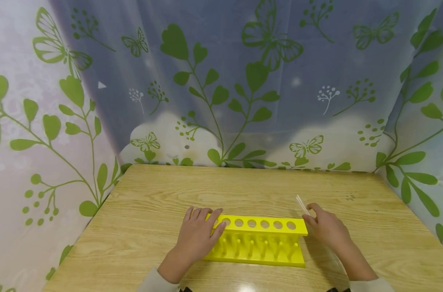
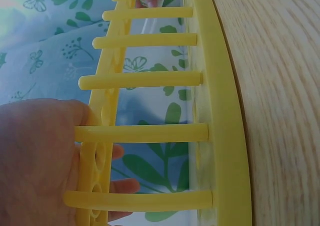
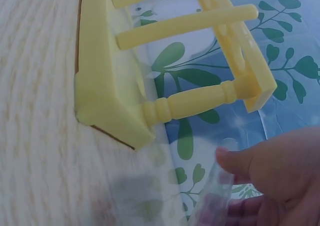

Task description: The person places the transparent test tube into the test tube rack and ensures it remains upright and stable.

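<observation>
A yellow test tube rack [image 1: 259, 239] with a row of holes in its top bar stands on the wooden table [image 1: 152, 194]. My left hand [image 1: 199, 235] holds the rack's left end, fingers over the top bar and thumb at its front. In the left wrist view the left hand [image 2: 35, 161] lies against the top bar of the rack [image 2: 225, 110], with fingertips showing behind it. My right hand [image 1: 325, 227] pinches a clear glass test tube [image 1: 301, 204] just beside the rack's right end. The right wrist view shows the right hand [image 3: 280, 176], the test tube [image 3: 215, 201] and the rack's corner [image 3: 100, 75].
A curtain [image 1: 221, 81] printed with green leaves and butterflies closes off the table at the back and on both sides. Bare wood lies behind the rack and to its left and right. The rack's holes hold no tubes.
</observation>
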Available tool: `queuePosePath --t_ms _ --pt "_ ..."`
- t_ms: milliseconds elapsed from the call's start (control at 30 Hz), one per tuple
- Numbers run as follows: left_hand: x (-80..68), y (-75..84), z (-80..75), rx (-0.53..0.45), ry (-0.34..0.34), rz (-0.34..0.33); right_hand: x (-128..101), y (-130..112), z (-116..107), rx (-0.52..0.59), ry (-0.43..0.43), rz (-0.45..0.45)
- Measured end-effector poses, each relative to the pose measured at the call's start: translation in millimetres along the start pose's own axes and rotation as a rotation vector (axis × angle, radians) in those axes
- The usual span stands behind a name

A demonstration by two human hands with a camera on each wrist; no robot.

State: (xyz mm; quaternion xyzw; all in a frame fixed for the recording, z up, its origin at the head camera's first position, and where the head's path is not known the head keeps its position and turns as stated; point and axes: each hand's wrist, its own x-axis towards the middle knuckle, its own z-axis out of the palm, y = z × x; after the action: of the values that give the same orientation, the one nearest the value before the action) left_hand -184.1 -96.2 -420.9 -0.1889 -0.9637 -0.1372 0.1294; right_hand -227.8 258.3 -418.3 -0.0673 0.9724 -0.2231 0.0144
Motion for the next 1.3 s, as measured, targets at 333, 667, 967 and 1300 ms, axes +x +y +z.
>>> queuePosePath --t_ms 333,667,967,1300 --pt "-1.0 -0.9 2.5 -0.001 0.014 0.005 -2 -7 -2 0.023 0.184 -0.081" --pt "-0.8 -0.4 1.7 0.007 0.019 0.002 -4 -10 -4 0.094 0.241 -0.095" --pt "-0.3 0.0 0.8 0.013 0.010 -0.005 -4 -11 -8 0.131 0.244 -0.105" --pt "-0.1 -0.5 1.4 0.018 0.021 0.006 -7 -14 -9 0.133 0.304 -0.171"
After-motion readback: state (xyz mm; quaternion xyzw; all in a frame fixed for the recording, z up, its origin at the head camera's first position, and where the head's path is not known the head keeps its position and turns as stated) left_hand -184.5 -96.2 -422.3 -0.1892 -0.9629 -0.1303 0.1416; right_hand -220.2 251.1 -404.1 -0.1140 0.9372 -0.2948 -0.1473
